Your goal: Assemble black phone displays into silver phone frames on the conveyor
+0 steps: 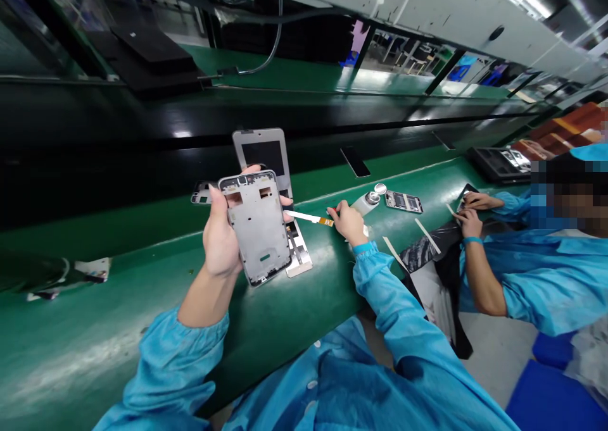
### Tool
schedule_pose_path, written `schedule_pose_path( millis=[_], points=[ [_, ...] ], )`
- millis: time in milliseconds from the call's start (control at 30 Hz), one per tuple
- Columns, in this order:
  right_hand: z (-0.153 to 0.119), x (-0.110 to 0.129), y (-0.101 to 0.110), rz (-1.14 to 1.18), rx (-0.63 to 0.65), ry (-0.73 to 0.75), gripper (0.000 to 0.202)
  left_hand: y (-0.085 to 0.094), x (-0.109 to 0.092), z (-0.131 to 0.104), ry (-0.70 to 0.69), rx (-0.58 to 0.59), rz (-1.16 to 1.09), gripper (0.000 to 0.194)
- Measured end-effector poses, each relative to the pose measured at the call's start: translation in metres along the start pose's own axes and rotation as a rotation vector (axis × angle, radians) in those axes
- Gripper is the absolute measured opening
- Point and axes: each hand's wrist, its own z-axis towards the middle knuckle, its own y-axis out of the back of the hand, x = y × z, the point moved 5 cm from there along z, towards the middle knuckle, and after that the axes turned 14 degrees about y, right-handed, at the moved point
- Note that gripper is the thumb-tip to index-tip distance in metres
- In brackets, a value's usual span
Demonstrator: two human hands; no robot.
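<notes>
My left hand (221,241) grips a grey phone frame (259,228) by its sides, thumb on the left edge and fingertips at the right edge. The frame is tilted with its flat inner face towards me. A white strip with an orange end (311,218) runs from those fingertips towards my right hand (350,223). My right hand is closed, with a bit of red showing at its fingertips; what it holds is mostly hidden. Behind the frame lie a silver panel with a dark window (263,149) and a metal phone part (299,254).
Beside my right hand stands a bottle (368,201) near an opened phone (403,201). A dark phone screen (355,162) lies farther back on the green bench (156,292). At right, a co-worker's hands (470,212) handle a phone near a black tray (494,165).
</notes>
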Motion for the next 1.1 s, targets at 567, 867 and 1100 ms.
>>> schedule_pose_path(
  millis=[567, 867, 1100],
  points=[
    [-0.113, 0.139, 0.006, 1.303, 0.248, 0.377, 0.065, -0.039, 0.026, -0.028, 0.277, 0.237, -0.077, 0.083],
    [-0.154, 0.099, 0.053, 1.451, 0.037, 0.237, 0.05, -0.065, 0.007, -0.061, 0.203, 0.342, -0.171, 0.073],
    [-0.156, 0.087, 0.079, 1.422, -0.005, 0.294, 0.058, -0.072, 0.004, -0.073, 0.189, 0.368, -0.269, 0.063]
  ],
)
